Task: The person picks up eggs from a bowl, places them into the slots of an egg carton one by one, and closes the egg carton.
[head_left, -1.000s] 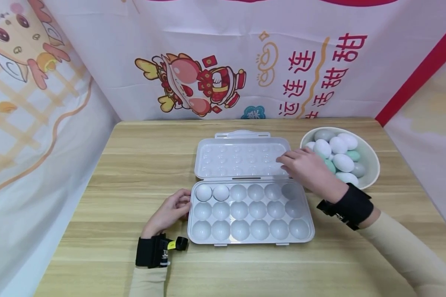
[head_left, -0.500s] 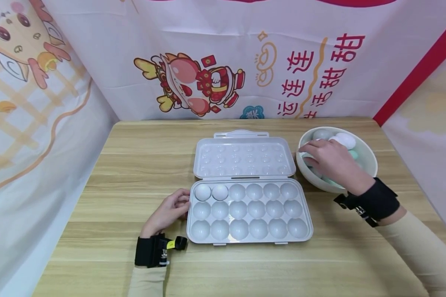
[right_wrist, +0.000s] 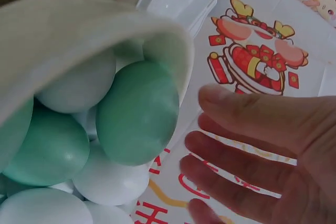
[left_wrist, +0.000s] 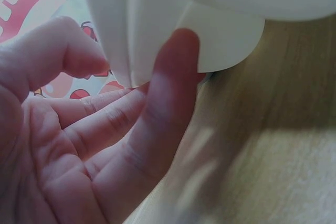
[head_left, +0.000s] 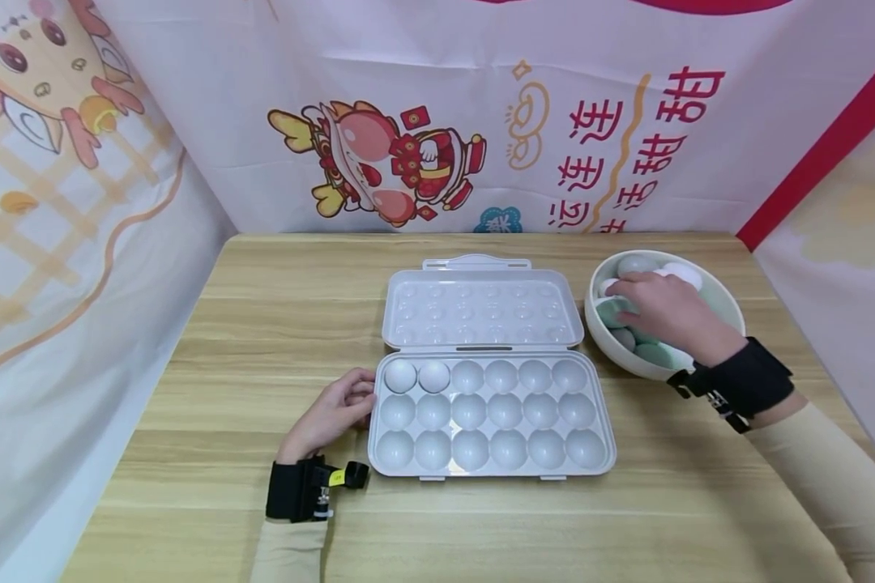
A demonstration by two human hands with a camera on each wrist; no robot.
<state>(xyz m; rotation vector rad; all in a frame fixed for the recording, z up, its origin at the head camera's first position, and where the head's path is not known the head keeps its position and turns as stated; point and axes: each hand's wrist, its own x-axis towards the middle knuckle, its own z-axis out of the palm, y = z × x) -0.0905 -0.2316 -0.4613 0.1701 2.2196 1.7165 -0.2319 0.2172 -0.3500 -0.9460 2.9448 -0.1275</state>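
Observation:
At the left end of an open white plastic egg box (head_left: 603,453), my left hand (head_left: 331,414) grips its edge. In the left wrist view, fingers curl against the underside of the box (left_wrist: 142,19), with the bent thumb at its edge. Two white eggs, one (head_left: 401,376) beside the other (head_left: 433,376), sit at the left of the back row. My right hand (head_left: 667,312) is over a cream bowl (head_left: 630,360) of white, green and grey eggs. Its fingers are loosely spread close to a green egg (right_wrist: 139,114), with a gap showing in the right wrist view.
The box's dimpled lid (head_left: 484,279) lies folded back behind it, close to the bowl. Everything stands on a wooden table (head_left: 262,316). A printed cloth (head_left: 408,48) hangs along the back edge, with more cloth on both sides.
My right hand has moved right, from above the lid to over the bowl, and its fingers have shifted among the eggs. The left hand stays on the box.

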